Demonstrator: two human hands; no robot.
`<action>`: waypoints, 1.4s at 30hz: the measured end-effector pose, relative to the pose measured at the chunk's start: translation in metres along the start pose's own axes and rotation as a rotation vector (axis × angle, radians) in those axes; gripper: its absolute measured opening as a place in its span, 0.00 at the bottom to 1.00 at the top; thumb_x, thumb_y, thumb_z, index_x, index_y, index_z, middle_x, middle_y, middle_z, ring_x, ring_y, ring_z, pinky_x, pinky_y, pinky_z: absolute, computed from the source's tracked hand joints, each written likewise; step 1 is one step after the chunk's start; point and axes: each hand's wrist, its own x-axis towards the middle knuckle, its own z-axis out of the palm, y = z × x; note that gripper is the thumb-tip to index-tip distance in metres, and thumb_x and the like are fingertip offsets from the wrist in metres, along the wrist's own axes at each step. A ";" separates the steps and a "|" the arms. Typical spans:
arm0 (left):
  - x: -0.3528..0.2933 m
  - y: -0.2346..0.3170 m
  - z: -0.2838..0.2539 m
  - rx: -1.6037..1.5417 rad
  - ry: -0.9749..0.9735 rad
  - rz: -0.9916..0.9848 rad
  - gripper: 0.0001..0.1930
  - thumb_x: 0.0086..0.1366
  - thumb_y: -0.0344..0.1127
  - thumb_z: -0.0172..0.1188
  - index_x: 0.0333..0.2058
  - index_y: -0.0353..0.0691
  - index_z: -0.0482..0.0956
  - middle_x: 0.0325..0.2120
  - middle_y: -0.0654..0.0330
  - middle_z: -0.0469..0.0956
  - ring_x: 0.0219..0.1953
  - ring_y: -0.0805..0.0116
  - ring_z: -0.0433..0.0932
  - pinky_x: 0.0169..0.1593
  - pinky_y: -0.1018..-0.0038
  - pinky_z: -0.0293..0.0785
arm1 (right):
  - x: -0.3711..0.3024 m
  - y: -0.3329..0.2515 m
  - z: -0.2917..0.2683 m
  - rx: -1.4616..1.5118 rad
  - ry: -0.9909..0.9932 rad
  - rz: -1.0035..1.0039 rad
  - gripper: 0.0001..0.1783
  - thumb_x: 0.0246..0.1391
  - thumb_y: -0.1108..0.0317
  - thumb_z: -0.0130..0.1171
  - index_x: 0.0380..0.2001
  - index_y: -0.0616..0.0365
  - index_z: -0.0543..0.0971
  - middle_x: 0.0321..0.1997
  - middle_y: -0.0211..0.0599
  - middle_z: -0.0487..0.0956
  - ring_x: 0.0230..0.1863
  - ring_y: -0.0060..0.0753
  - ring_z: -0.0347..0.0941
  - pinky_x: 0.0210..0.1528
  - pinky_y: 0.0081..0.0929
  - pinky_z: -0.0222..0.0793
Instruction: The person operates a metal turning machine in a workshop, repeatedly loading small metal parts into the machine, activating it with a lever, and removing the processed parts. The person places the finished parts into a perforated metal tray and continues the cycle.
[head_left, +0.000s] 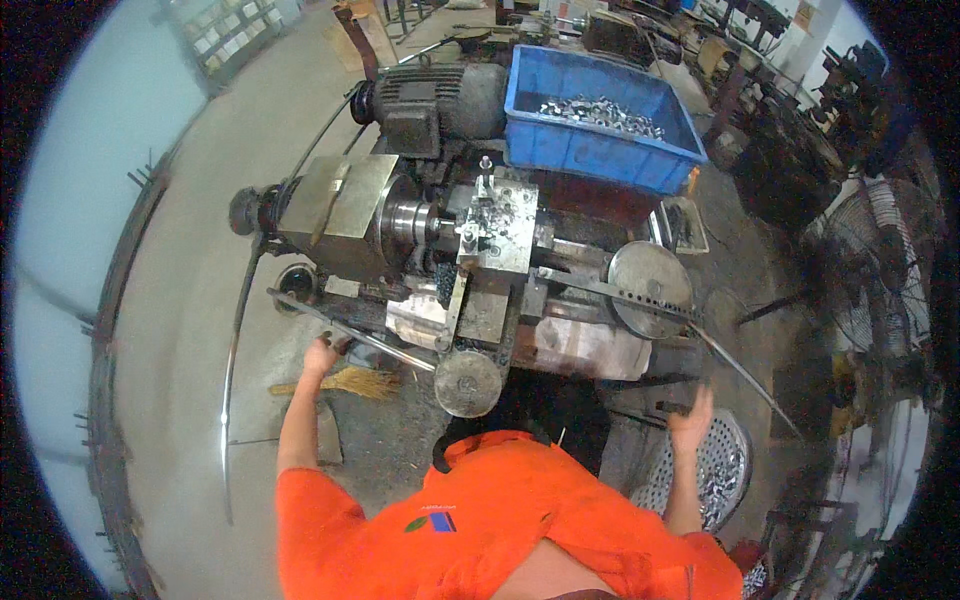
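On the left, my left hand (322,354) is just below a long metal lever (352,332), its fingers curled in. A dark patch shows at its fingertips; I cannot make out what it is. The lever runs to a round metal disc (468,384) at the front of a small lathe (500,225). My right hand (690,418) is raised at the right with its fingers stretched upward, above a perforated basket (655,490) of small shiny metal pieces (722,480). Beside its thumb is a short dark shape. Metal bits lie on the lathe's tool block (515,215).
Behind the lathe, a blue crate (600,155) holds many small metal parts, beside an electric motor (440,95). A second disc (650,285) with a rod (745,370) reaches out at the right. A straw broom (355,383) lies on the floor. A fan (865,250) stands far right.
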 end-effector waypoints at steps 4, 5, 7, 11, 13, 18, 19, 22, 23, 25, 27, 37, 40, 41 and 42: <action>-0.002 0.015 0.026 0.427 -0.086 0.171 0.26 0.50 0.57 0.48 0.30 0.35 0.72 0.27 0.49 0.74 0.30 0.54 0.74 0.33 0.64 0.70 | -0.021 -0.022 0.003 0.200 -0.151 0.097 0.28 0.24 0.70 0.52 0.39 0.65 0.70 0.46 0.53 0.66 0.48 0.50 0.62 0.49 0.32 0.58; 0.000 0.012 0.041 0.466 -0.015 0.157 0.26 0.51 0.57 0.48 0.28 0.35 0.73 0.27 0.49 0.74 0.29 0.54 0.74 0.33 0.63 0.70 | -0.020 -0.023 0.005 0.229 -0.161 0.080 0.26 0.24 0.70 0.52 0.36 0.65 0.72 0.43 0.52 0.68 0.46 0.49 0.64 0.48 0.31 0.59; -0.009 0.013 0.080 0.291 0.097 -0.052 0.25 0.52 0.57 0.46 0.24 0.36 0.72 0.24 0.48 0.73 0.27 0.53 0.74 0.30 0.62 0.70 | -0.015 -0.030 0.004 0.267 -0.172 0.062 0.22 0.25 0.70 0.51 0.32 0.65 0.73 0.38 0.50 0.72 0.42 0.47 0.67 0.46 0.29 0.61; -0.014 0.039 0.129 0.049 0.213 -0.179 0.21 0.51 0.51 0.50 0.25 0.34 0.71 0.24 0.47 0.73 0.31 0.49 0.73 0.32 0.61 0.69 | 0.000 -0.056 -0.002 0.353 -0.220 0.107 0.18 0.26 0.71 0.51 0.28 0.65 0.75 0.31 0.47 0.74 0.36 0.43 0.71 0.42 0.28 0.64; -0.023 0.028 0.080 0.198 -0.028 -0.019 0.20 0.50 0.50 0.50 0.32 0.38 0.70 0.28 0.49 0.74 0.33 0.52 0.73 0.34 0.63 0.69 | 0.015 -0.061 -0.009 0.366 -0.218 0.056 0.18 0.26 0.71 0.51 0.28 0.64 0.75 0.30 0.46 0.75 0.35 0.42 0.71 0.39 0.28 0.65; -0.010 0.013 0.047 0.420 -0.227 0.049 0.20 0.51 0.49 0.48 0.40 0.44 0.68 0.32 0.51 0.74 0.35 0.53 0.73 0.37 0.64 0.69 | 0.061 -0.086 -0.023 0.336 -0.198 -0.055 0.17 0.24 0.71 0.53 0.26 0.60 0.76 0.31 0.45 0.74 0.34 0.44 0.71 0.38 0.30 0.65; -0.011 0.011 0.055 0.343 -0.202 0.021 0.21 0.51 0.49 0.49 0.40 0.43 0.68 0.32 0.51 0.73 0.36 0.53 0.73 0.38 0.64 0.69 | 0.072 -0.094 -0.025 0.355 -0.163 -0.094 0.16 0.24 0.72 0.52 0.26 0.61 0.75 0.30 0.45 0.75 0.34 0.43 0.71 0.38 0.29 0.66; -0.008 -0.013 0.074 0.112 -0.247 -0.053 0.24 0.48 0.49 0.52 0.41 0.40 0.67 0.32 0.49 0.73 0.36 0.53 0.72 0.38 0.65 0.68 | 0.108 -0.139 -0.026 0.489 -0.120 -0.204 0.17 0.24 0.72 0.52 0.27 0.60 0.75 0.29 0.45 0.75 0.33 0.43 0.71 0.37 0.29 0.66; -0.018 0.003 0.047 0.119 -0.317 -0.038 0.24 0.48 0.49 0.53 0.40 0.39 0.67 0.32 0.48 0.73 0.35 0.53 0.73 0.38 0.65 0.68 | 0.119 -0.161 -0.029 0.568 -0.146 -0.227 0.18 0.23 0.70 0.53 0.28 0.59 0.76 0.30 0.45 0.75 0.33 0.44 0.71 0.38 0.31 0.66; -0.012 -0.074 0.061 0.015 -0.353 -0.121 0.22 0.47 0.46 0.55 0.38 0.36 0.70 0.28 0.48 0.74 0.31 0.56 0.74 0.34 0.65 0.69 | 0.144 -0.218 -0.033 0.576 -0.284 -0.351 0.20 0.23 0.68 0.53 0.30 0.58 0.76 0.32 0.45 0.74 0.36 0.42 0.70 0.41 0.29 0.65; -0.032 0.006 -0.030 -0.229 -0.268 -0.029 0.21 0.49 0.39 0.54 0.40 0.33 0.69 0.20 0.52 0.74 0.19 0.66 0.74 0.26 0.72 0.68 | 0.163 -0.259 -0.025 0.643 -0.234 -0.549 0.20 0.24 0.67 0.54 0.29 0.57 0.76 0.33 0.44 0.74 0.38 0.42 0.69 0.41 0.29 0.64; -0.083 -0.154 -0.174 0.067 0.444 -0.370 0.18 0.55 0.48 0.47 0.33 0.38 0.73 0.21 0.49 0.73 0.25 0.58 0.73 0.28 0.65 0.67 | 0.177 -0.466 0.011 0.171 -0.452 -0.875 0.16 0.25 0.61 0.54 0.21 0.59 0.77 0.28 0.44 0.75 0.34 0.46 0.69 0.38 0.33 0.65; -0.112 -0.074 -0.131 0.181 0.507 -0.492 0.26 0.54 0.55 0.43 0.29 0.34 0.74 0.25 0.46 0.73 0.30 0.50 0.72 0.33 0.61 0.66 | 0.182 -0.460 0.019 0.183 -0.402 -0.895 0.16 0.25 0.62 0.52 0.22 0.60 0.76 0.26 0.47 0.75 0.33 0.45 0.70 0.37 0.35 0.66; -0.122 -0.051 -0.147 0.170 0.470 -0.537 0.26 0.53 0.56 0.45 0.29 0.33 0.73 0.25 0.46 0.73 0.31 0.49 0.72 0.35 0.61 0.66 | 0.181 -0.461 0.015 0.168 -0.465 -0.898 0.16 0.25 0.63 0.52 0.22 0.60 0.76 0.26 0.47 0.75 0.33 0.45 0.71 0.37 0.34 0.66; -0.134 -0.044 -0.149 0.151 0.476 -0.556 0.26 0.52 0.56 0.46 0.29 0.33 0.73 0.25 0.46 0.73 0.31 0.49 0.72 0.35 0.61 0.66 | 0.178 -0.463 0.010 0.150 -0.531 -0.910 0.16 0.25 0.63 0.52 0.23 0.60 0.76 0.26 0.46 0.75 0.33 0.45 0.71 0.36 0.34 0.67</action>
